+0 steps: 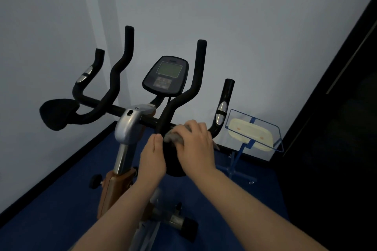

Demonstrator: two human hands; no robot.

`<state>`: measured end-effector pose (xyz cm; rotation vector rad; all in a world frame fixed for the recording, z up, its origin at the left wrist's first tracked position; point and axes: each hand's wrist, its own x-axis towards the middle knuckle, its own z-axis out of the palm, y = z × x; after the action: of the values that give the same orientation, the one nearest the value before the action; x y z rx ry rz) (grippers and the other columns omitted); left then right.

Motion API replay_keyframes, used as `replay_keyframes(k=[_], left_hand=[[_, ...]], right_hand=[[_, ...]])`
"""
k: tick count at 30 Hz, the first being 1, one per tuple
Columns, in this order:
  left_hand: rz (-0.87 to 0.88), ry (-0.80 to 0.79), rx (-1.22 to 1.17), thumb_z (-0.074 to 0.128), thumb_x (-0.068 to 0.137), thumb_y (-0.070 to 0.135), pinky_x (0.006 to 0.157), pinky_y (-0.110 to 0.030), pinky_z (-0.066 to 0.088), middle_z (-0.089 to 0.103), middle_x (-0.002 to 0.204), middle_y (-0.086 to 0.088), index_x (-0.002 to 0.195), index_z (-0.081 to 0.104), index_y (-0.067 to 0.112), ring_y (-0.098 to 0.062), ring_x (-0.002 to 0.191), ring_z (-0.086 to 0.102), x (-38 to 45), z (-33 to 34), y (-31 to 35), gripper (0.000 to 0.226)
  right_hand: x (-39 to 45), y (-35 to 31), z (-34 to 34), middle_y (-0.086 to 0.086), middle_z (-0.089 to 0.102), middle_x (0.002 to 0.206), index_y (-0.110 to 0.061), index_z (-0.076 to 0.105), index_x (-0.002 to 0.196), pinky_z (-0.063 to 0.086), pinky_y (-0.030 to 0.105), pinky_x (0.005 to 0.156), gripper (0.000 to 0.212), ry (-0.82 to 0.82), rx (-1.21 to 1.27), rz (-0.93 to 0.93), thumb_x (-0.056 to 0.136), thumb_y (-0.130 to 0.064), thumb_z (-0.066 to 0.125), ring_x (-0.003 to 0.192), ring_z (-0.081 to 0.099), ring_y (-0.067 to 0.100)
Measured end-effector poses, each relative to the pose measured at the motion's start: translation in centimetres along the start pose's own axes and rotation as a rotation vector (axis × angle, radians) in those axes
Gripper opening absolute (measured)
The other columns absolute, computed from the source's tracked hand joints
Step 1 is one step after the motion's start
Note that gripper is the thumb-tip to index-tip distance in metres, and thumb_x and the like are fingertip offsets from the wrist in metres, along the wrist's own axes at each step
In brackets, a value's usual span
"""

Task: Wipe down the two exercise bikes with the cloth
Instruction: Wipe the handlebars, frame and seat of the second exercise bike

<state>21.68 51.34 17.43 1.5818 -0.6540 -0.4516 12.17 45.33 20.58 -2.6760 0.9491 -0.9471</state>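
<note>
One exercise bike fills the middle of the view, with black curved handlebars, a console screen and a silver and orange stem. A grey cloth lies bunched on the right elbow pad. My right hand grips the cloth and presses it onto the pad. My left hand rests flat against the left side of the same pad, fingers straight. A second bike is not in view.
The left elbow pad sticks out toward the white wall. A blue stand with a clear tray holding a cream object stands to the right on the blue floor. A dark door or cabinet closes off the right side.
</note>
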Motion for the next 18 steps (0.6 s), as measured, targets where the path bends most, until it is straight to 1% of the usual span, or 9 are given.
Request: replay_keyframes(k=[2,4,6,9,11,14,15,17,18], left_hand=[[0.016,0.038,-0.012,0.032,0.105,0.029,0.068,-0.039,0.041,0.053,0.078,-0.012,0.087,0.053,0.003,-0.019,0.071,0.050,-0.4,0.1,0.1,0.038],[0.023,0.081,-0.018,0.032,0.105,0.030,0.066,-0.039,0.040,0.051,0.075,-0.011,0.086,0.052,0.003,-0.019,0.068,0.048,-0.8,0.4,0.1,0.039],[0.009,0.145,-0.025,0.031,0.105,0.028,0.067,-0.040,0.040,0.050,0.075,-0.011,0.084,0.050,0.003,-0.020,0.069,0.048,-1.0,1.1,0.3,0.038],[-0.021,0.251,-0.082,0.032,0.104,0.024,0.067,-0.038,0.039,0.050,0.076,-0.010,0.078,0.048,0.008,-0.020,0.071,0.048,-1.3,2.1,0.6,0.034],[-0.048,0.306,-0.141,0.033,0.103,0.023,0.070,-0.039,0.040,0.049,0.077,-0.009,0.075,0.047,0.012,-0.021,0.073,0.048,-1.4,2.5,0.8,0.033],[-0.116,0.385,-0.224,0.037,0.104,0.025,0.076,-0.043,0.043,0.051,0.079,-0.010,0.077,0.048,0.014,-0.024,0.077,0.050,-1.5,3.0,1.1,0.031],[-0.147,0.417,-0.244,0.038,0.103,0.027,0.078,-0.044,0.044,0.051,0.080,-0.011,0.078,0.049,0.013,-0.025,0.078,0.051,-1.5,3.2,1.1,0.031],[-0.218,0.492,-0.268,0.043,0.101,0.027,0.079,-0.046,0.044,0.052,0.079,-0.011,0.079,0.050,0.011,-0.026,0.079,0.052,-1.1,3.6,1.3,0.028],[-0.243,0.529,-0.269,0.046,0.100,0.026,0.079,-0.046,0.044,0.052,0.079,-0.010,0.080,0.050,0.010,-0.026,0.080,0.053,-0.8,3.8,1.6,0.025]], right_hand=[[-1.2,0.1,0.0,-0.002,0.054,0.102,-0.025,0.065,0.101,0.039,0.034,0.086,0.019,-0.003,0.004,-0.052,0.084,-0.017,0.061,0.099,0.047,0.019],[-3.6,0.6,-0.2,-0.005,0.055,0.098,-0.027,0.063,0.096,0.036,0.031,0.082,0.023,-0.068,-0.028,-0.198,0.076,-0.017,0.066,0.097,0.049,0.018],[-3.0,1.8,-0.6,-0.006,0.053,0.094,-0.028,0.063,0.097,0.034,0.029,0.078,0.023,-0.113,-0.023,-0.309,0.076,-0.019,0.066,0.092,0.049,0.017],[1.0,2.2,-0.5,-0.005,0.050,0.096,-0.027,0.062,0.107,0.038,0.030,0.079,0.019,-0.137,0.068,-0.206,0.088,-0.023,0.060,0.093,0.043,0.015],[1.4,1.8,-0.3,-0.007,0.046,0.097,-0.030,0.060,0.107,0.040,0.030,0.079,0.018,-0.145,0.135,-0.165,0.089,-0.025,0.058,0.094,0.040,0.012],[-0.6,2.9,-0.7,-0.011,0.048,0.097,-0.036,0.055,0.100,0.036,0.030,0.080,0.021,-0.193,0.073,-0.370,0.081,-0.028,0.052,0.096,0.044,0.012],[-0.6,3.7,-1.2,-0.013,0.049,0.098,-0.038,0.054,0.099,0.035,0.030,0.080,0.021,-0.254,0.093,-0.437,0.081,-0.032,0.048,0.097,0.044,0.011],[1.7,5.0,-2.0,-0.013,0.050,0.100,-0.038,0.056,0.100,0.036,0.028,0.081,0.015,-0.366,0.286,-0.425,0.087,-0.038,0.051,0.098,0.046,0.007],[3.6,5.6,-2.3,-0.011,0.050,0.101,-0.036,0.058,0.100,0.039,0.028,0.081,0.011,-0.369,0.397,-0.382,0.089,-0.036,0.057,0.097,0.048,0.007]])
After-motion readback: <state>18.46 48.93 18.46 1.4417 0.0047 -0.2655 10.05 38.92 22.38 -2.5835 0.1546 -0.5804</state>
